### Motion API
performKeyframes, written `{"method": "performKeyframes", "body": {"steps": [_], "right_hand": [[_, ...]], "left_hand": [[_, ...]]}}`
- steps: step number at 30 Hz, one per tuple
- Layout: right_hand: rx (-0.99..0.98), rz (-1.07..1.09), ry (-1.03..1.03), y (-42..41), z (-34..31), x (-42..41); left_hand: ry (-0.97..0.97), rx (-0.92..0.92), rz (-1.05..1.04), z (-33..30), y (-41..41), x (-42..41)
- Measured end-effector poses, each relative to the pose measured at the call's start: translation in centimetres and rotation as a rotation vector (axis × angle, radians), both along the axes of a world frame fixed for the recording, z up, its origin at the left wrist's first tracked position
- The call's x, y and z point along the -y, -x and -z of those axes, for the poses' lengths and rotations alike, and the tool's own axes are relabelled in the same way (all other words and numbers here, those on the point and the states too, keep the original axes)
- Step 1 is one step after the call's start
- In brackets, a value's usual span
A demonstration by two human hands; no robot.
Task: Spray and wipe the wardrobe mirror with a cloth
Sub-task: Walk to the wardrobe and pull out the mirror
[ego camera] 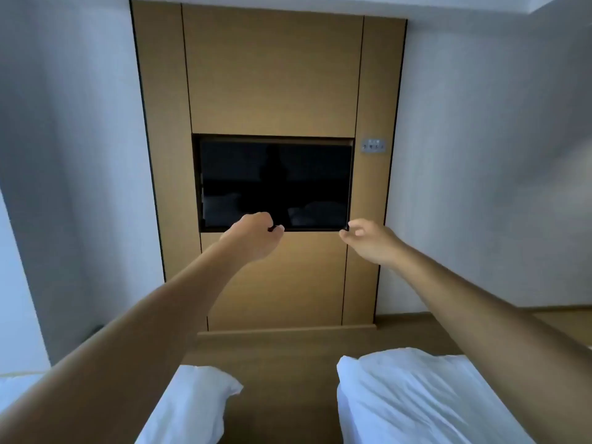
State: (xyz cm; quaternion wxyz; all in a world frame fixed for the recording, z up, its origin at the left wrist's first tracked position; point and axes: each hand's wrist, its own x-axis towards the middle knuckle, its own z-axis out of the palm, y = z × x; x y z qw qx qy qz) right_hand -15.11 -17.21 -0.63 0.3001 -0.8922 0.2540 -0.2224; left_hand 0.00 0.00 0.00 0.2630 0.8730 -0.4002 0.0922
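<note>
Hands — left hand [253, 235], right hand [368, 240] — reach out, fingers loosely curled, holding nothing, before dark screen [275, 184].

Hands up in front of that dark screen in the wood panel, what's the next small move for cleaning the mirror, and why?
Probably lower both hands and go fetch a spray bottle and cloth. The left hand and right hand hold nothing, fingers loosely curled before the dark screen. No cloth, spray bottle or mirror shows here, only the wood panel and white bedding.
</note>
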Motion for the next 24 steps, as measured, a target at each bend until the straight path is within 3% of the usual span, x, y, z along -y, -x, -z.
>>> {"method": "performKeyframes", "body": {"steps": [8, 24], "right_hand": [[-0.103, 0.017, -0.134, -1.8, 6.3, -1.8], [-0.442, 0.022, -0.512, -5.8, 29.4, -5.6]], "left_hand": [[-0.091, -0.154, -0.032, 8.2, -1.3, -1.3], [-0.381, -0.510, -0.048, 30.9, -3.5, -6.6]]}}
